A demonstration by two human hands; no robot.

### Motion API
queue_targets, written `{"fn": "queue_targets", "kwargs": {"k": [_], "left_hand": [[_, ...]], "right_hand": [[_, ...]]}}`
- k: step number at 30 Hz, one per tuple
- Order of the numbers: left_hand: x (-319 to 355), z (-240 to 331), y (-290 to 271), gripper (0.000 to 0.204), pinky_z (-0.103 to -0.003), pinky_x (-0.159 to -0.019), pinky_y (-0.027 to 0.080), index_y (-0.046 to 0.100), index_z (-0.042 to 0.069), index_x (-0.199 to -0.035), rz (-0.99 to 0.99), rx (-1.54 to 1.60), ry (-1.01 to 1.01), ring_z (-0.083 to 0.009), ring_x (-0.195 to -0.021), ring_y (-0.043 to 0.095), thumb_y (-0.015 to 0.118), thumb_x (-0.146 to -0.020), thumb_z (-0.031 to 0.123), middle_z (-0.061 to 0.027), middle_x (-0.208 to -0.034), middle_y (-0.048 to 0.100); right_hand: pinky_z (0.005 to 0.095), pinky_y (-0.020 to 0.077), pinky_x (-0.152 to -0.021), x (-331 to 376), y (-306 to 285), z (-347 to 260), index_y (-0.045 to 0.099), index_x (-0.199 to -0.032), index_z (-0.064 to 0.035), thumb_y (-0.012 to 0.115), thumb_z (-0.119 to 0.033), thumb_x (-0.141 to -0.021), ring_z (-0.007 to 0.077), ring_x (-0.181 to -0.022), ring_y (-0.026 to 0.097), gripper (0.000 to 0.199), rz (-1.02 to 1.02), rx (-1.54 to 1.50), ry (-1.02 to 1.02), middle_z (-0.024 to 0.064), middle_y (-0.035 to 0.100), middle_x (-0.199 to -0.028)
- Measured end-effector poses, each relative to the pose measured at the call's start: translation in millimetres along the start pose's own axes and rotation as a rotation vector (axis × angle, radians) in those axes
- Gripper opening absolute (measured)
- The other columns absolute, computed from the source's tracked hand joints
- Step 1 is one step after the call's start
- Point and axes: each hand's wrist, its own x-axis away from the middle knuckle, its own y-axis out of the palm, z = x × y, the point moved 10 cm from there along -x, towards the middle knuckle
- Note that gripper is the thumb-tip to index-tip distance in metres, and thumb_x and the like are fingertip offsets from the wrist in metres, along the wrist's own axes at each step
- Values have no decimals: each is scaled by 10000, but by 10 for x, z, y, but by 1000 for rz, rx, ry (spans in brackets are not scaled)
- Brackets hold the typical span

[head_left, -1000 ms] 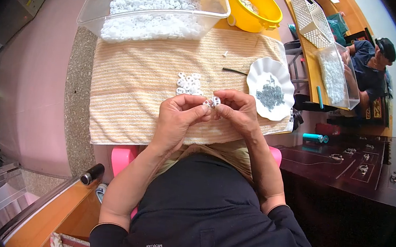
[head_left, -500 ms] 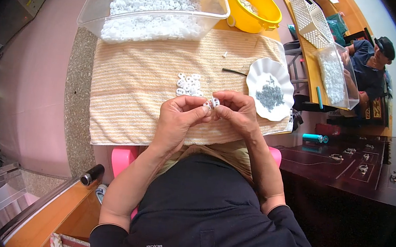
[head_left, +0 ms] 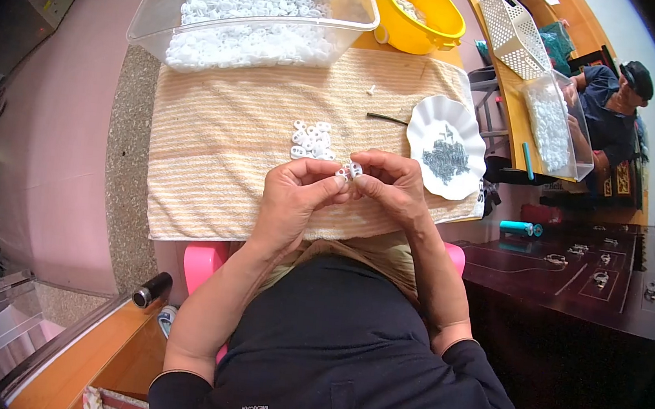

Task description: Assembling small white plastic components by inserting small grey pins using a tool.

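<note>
Just above the near part of the towel, my left hand and my right hand meet fingertip to fingertip. Both are closed in a pinch on small white plastic pieces with holes in them. How the pieces join is partly hidden by my fingers. Right behind my left fingers lies a small pile of similar white plastic pieces. To the right of my right hand, a white scalloped plate holds many small dark metal pins.
A striped towel covers the table. At the back stand a clear bin full of white pieces and a yellow tub. A thin black stick touches the plate. At far right another person sits beside a similar bin.
</note>
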Motion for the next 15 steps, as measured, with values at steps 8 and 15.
{"fn": "queue_targets", "kwargs": {"k": [8,15], "left_hand": [[2,1,-3,167,-267,-726,580,637,-45,-1004,9,-4,4,-154,-773,669,671,-845,-6,-112,-893,682],[-2,-28,-8,166,-264,-723,580,642,-45,-1003,11,-19,-12,-152,-761,667,672,-845,-6,-115,-892,682]], "right_hand": [[253,551,-697,-11,21,-12,598,-1168,64,645,22,-872,140,-804,651,302,-40,72,-28,101,637,-983],[253,549,-699,-6,52,-1,601,-1165,65,628,35,-879,144,-809,650,289,-63,71,-11,111,634,-989]]}}
